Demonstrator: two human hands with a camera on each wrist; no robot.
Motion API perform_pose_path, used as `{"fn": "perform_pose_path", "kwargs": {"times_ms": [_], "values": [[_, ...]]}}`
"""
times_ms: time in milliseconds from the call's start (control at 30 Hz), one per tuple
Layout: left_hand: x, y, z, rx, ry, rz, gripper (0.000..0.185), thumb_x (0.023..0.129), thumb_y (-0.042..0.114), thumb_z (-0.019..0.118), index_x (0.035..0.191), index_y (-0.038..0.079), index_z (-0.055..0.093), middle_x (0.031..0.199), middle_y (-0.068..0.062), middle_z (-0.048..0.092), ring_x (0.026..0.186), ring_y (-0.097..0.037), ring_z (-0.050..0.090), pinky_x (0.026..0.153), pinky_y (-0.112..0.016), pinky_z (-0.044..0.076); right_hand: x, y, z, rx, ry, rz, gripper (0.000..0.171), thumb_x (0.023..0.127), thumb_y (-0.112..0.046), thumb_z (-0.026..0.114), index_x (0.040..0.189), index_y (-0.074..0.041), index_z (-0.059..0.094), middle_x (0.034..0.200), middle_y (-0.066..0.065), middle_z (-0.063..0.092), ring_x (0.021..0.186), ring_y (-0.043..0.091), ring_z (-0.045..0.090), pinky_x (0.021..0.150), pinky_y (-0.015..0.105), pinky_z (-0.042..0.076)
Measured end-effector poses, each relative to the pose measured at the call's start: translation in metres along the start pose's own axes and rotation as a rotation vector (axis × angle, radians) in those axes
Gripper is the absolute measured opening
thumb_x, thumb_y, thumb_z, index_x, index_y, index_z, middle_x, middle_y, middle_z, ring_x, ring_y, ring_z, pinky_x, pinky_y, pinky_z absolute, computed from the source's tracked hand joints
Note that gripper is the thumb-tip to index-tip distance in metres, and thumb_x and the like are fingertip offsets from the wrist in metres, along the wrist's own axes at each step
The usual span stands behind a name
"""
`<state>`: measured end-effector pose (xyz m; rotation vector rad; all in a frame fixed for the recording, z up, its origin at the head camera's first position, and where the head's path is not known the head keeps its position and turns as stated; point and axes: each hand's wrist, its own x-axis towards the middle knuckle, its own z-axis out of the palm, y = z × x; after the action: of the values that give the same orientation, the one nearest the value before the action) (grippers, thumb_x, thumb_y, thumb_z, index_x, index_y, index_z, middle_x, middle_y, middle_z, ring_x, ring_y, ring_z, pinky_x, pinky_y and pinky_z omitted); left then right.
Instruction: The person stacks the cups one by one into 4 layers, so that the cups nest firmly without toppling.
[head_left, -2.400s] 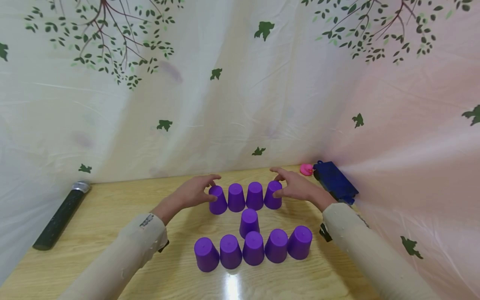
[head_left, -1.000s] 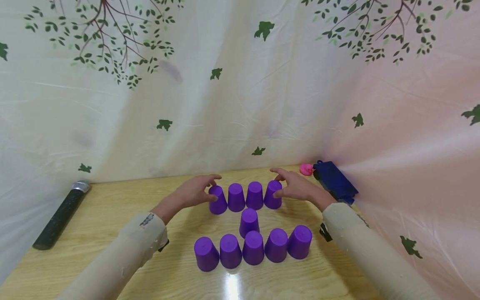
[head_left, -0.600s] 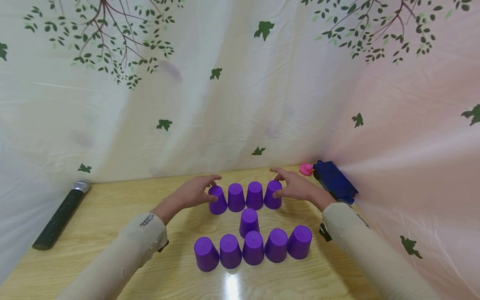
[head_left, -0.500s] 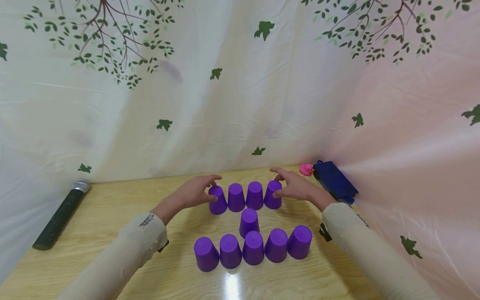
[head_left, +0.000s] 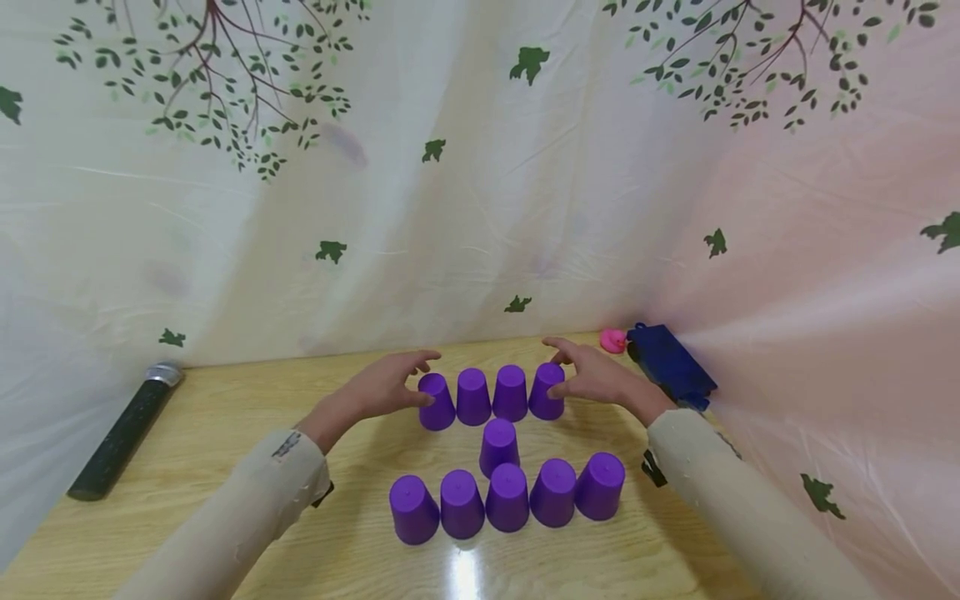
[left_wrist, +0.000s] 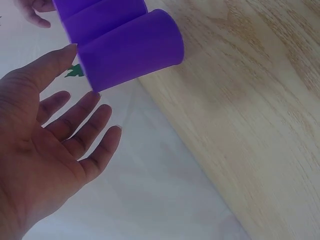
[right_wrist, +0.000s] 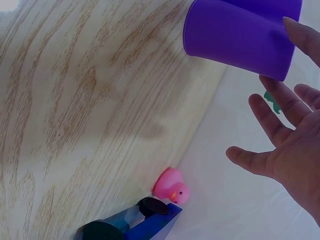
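Observation:
Several purple cups stand upside down on the wooden table [head_left: 225, 417]: a back row, a single middle cup [head_left: 498, 447] and a front row [head_left: 507, 498]. My left hand [head_left: 390, 385] lies against the leftmost back cup [head_left: 437, 402], thumb at its side. In the left wrist view the left hand [left_wrist: 45, 145] shows spread, straight fingers beside the cup [left_wrist: 132, 50]. My right hand [head_left: 592, 375] touches the rightmost back cup [head_left: 547, 392]. The right wrist view shows the right hand [right_wrist: 285, 150] open, with fingertips at the cup [right_wrist: 235, 37]. Neither hand wraps a cup.
A dark cylinder with a silver end [head_left: 123, 433] lies at the table's left edge. A pink rubber duck [head_left: 612, 340] and a blue object [head_left: 670, 367] sit at the back right. A leaf-printed sheet encloses the table behind and on both sides.

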<state>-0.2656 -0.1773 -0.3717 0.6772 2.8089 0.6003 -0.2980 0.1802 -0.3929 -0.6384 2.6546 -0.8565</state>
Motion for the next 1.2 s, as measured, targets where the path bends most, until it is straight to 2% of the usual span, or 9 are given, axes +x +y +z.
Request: {"fn": "perform_pose_path", "kwargs": {"times_ms": [200, 467, 700, 800, 900, 1067, 1200], "values": [[-0.013, -0.002, -0.006, -0.007, 0.034, 0.04, 0.07, 0.091, 0.028, 0.073, 0.151, 0.008, 0.043, 0.139, -0.018, 0.06, 0.129, -0.036, 0.056, 0.106, -0.055, 0.047, -0.005, -0.001, -0.001, -0.004, 0.022, -0.039, 0.092, 0.085, -0.036, 0.077, 0.159, -0.013, 0.026, 0.144, 0.02, 0.054, 0.134, 0.041, 0.05, 0.109, 0.062, 0.042], [-0.038, -0.003, -0.011, 0.021, 0.091, 0.079, 0.062, 0.092, 0.027, 0.072, 0.146, 0.006, 0.049, 0.136, -0.019, 0.061, 0.125, -0.039, 0.058, 0.104, -0.055, 0.048, -0.019, -0.007, -0.006, -0.062, 0.075, -0.095, 0.09, 0.087, -0.042, 0.075, 0.158, -0.012, 0.029, 0.152, 0.018, 0.047, 0.142, 0.04, 0.042, 0.112, 0.063, 0.038], [-0.061, 0.003, -0.012, 0.056, 0.09, 0.092, 0.058, 0.094, 0.031, 0.069, 0.145, 0.01, 0.051, 0.133, -0.012, 0.064, 0.123, -0.033, 0.06, 0.102, -0.052, 0.05, -0.032, -0.024, -0.008, -0.14, 0.113, -0.153, 0.085, 0.089, -0.043, 0.073, 0.157, -0.013, 0.033, 0.159, 0.012, 0.04, 0.147, 0.038, 0.035, 0.117, 0.062, 0.032], [-0.069, 0.006, -0.012, 0.064, 0.088, 0.11, 0.056, 0.095, 0.032, 0.068, 0.144, 0.01, 0.052, 0.13, -0.01, 0.066, 0.12, -0.031, 0.061, 0.1, -0.052, 0.051, -0.034, -0.033, -0.006, -0.186, 0.129, -0.203, 0.081, 0.089, -0.043, 0.073, 0.155, -0.013, 0.037, 0.158, 0.01, 0.042, 0.146, 0.036, 0.037, 0.118, 0.059, 0.033], [-0.077, 0.011, -0.012, 0.064, 0.082, 0.115, 0.055, 0.096, 0.033, 0.067, 0.144, 0.011, 0.053, 0.128, -0.008, 0.067, 0.119, -0.028, 0.062, 0.099, -0.05, 0.052, -0.036, -0.04, -0.003, -0.182, 0.136, -0.264, 0.077, 0.089, -0.038, 0.074, 0.153, -0.011, 0.041, 0.152, 0.012, 0.05, 0.142, 0.036, 0.042, 0.117, 0.057, 0.035], [-0.089, 0.019, -0.011, 0.045, 0.043, 0.123, 0.053, 0.098, 0.037, 0.064, 0.145, 0.016, 0.052, 0.129, -0.004, 0.067, 0.12, -0.025, 0.062, 0.099, -0.049, 0.052, -0.039, -0.052, 0.004, -0.136, 0.094, -0.305, 0.074, 0.09, -0.033, 0.075, 0.153, -0.014, 0.042, 0.143, 0.01, 0.058, 0.137, 0.033, 0.047, 0.114, 0.056, 0.038], [-0.099, 0.024, -0.011, 0.031, 0.03, 0.154, 0.052, 0.098, 0.039, 0.063, 0.143, 0.016, 0.054, 0.129, -0.004, 0.067, 0.119, -0.024, 0.062, 0.1, -0.049, 0.051, -0.04, -0.061, 0.007, -0.165, 0.065, -0.348, 0.071, 0.09, -0.031, 0.075, 0.151, -0.015, 0.044, 0.138, 0.008, 0.062, 0.132, 0.03, 0.052, 0.112, 0.053, 0.042]]}}
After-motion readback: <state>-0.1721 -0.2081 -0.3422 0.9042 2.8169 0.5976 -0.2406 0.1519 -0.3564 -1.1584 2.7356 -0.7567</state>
